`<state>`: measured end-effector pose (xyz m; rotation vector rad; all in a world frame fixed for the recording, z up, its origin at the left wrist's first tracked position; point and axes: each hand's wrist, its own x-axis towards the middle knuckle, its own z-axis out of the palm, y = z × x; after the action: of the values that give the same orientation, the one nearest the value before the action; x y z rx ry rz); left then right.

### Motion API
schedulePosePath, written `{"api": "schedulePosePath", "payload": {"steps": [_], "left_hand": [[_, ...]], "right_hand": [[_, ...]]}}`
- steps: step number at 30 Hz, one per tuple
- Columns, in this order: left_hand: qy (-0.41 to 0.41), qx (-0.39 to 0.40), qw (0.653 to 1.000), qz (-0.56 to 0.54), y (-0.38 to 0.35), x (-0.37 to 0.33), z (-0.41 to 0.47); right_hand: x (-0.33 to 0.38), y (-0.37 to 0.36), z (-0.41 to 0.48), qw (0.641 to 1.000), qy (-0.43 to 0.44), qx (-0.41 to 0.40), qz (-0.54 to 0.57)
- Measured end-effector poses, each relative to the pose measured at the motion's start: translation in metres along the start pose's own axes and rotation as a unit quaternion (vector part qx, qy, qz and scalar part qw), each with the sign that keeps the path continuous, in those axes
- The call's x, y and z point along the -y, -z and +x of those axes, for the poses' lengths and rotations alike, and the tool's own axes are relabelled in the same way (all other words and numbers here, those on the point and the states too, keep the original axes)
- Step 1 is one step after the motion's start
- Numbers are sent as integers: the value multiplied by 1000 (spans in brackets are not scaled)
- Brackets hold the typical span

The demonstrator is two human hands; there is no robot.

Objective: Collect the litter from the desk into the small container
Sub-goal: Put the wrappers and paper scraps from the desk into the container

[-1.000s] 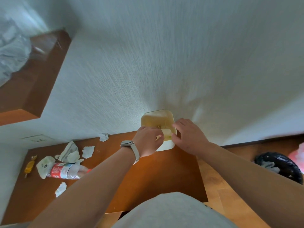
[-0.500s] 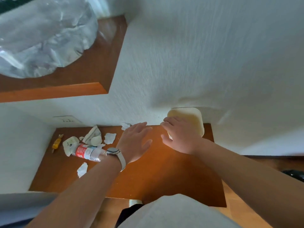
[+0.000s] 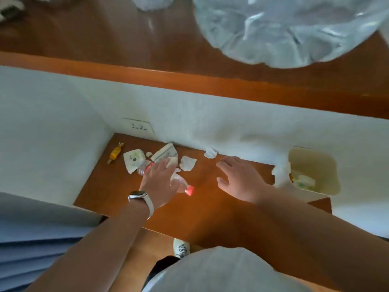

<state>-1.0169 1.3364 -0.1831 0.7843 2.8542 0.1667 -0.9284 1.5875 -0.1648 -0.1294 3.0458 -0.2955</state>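
Note:
A small cream container (image 3: 330,165) stands at the desk's right end against the wall, with some litter lying inside. On the left lie a clear plastic bottle (image 3: 181,185) with a red cap, a white packet (image 3: 133,160), folded paper (image 3: 166,152), a torn tissue (image 3: 187,163), a crumpled tissue (image 3: 211,153) and a yellow candy wrapper (image 3: 115,153). My left hand (image 3: 160,182), with a watch on its wrist, lies over the bottle with its fingers stretched out. My right hand (image 3: 240,180) hovers open above the middle of the desk (image 3: 210,209), holding nothing.
A wooden shelf (image 3: 126,39) juts out above the desk and carries a large clear plastic bag (image 3: 284,28). A wall socket (image 3: 139,126) sits at the desk's back left corner. White walls close the back and left side. My shoe (image 3: 181,248) shows below the front edge.
Both hands have left the container and swung left. My left hand has reached the bottle; my right hand trails over the desk's middle. The view has turned left and down.

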Motion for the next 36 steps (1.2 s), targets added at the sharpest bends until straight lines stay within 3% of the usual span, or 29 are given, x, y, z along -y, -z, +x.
{"api": "schedulePosePath", "payload": {"steps": [11,26,32,36], "left_hand": [[105,35,993,-28,-27,156,0],[11,0,998,-60,-40,217,89],[-42,74,996,-16,-54,219,116],[-32,73,997,0,-56,220,119]], "right_hand": [[62,-58,82,995,-14,80,-52],[70,-97,160,980,-81,170,-57],[72,-112,158,981,-83,168,-51],[71,-111,157,983,-74,164,-41]]}}
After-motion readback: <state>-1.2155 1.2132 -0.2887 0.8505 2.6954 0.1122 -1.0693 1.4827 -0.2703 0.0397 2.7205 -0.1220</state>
